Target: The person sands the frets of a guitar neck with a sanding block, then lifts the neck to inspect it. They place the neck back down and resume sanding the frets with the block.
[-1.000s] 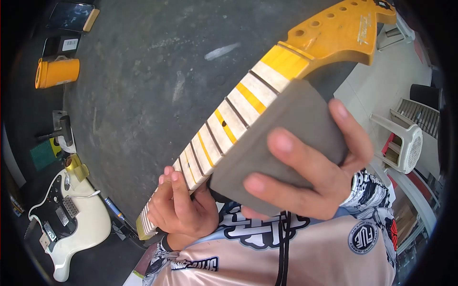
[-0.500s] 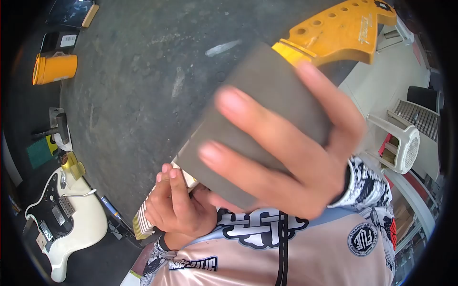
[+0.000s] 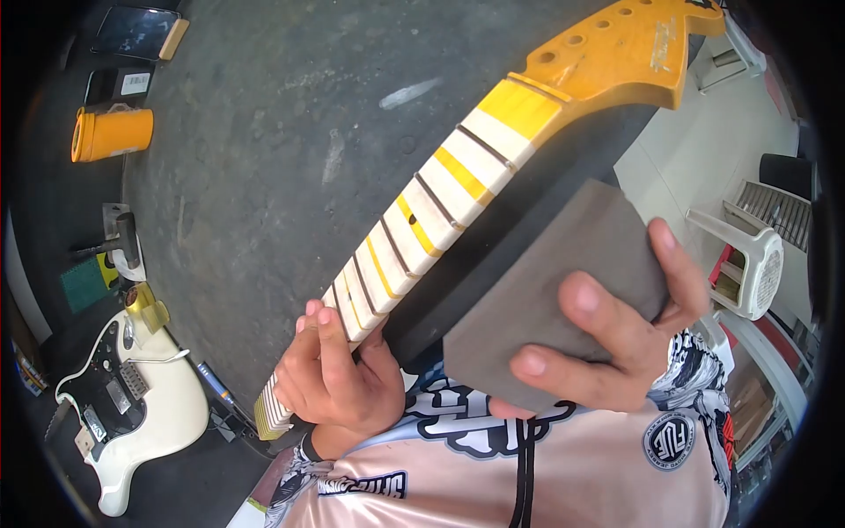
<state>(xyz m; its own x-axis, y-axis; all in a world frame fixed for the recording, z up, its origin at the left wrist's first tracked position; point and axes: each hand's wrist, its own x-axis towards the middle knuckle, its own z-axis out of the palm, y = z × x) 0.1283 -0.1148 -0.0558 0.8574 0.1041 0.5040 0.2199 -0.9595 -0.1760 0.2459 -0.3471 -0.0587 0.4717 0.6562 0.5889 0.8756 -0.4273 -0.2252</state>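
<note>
A guitar neck [image 3: 414, 216] runs diagonally across the middle, its orange headstock [image 3: 607, 53] at the upper right. Its fretboard is pale between the dark frets, with yellow strips left beside several of them. My left hand [image 3: 339, 378] is wrapped round the neck near its lower end, fingers over the fretboard edge. In my right hand [image 3: 616, 343] is a grey-brown sheet of sandpaper [image 3: 563, 264], fingers spread over its face and the thumb partly hidden beneath. The sheet is held apart from the neck, to its right.
On the dark worktop [image 3: 264, 176] at left lie a white guitar body [image 3: 167, 396], a hammer [image 3: 128, 239], an orange container [image 3: 113, 132], a phone [image 3: 132, 33] and a blue pen-like tool [image 3: 214, 383]. A white plastic stool [image 3: 748, 273] stands on the floor at right.
My right hand has pulled the sandpaper off the fretboard, toward the lower right, so the frets now show. My left hand keeps its hold on the neck.
</note>
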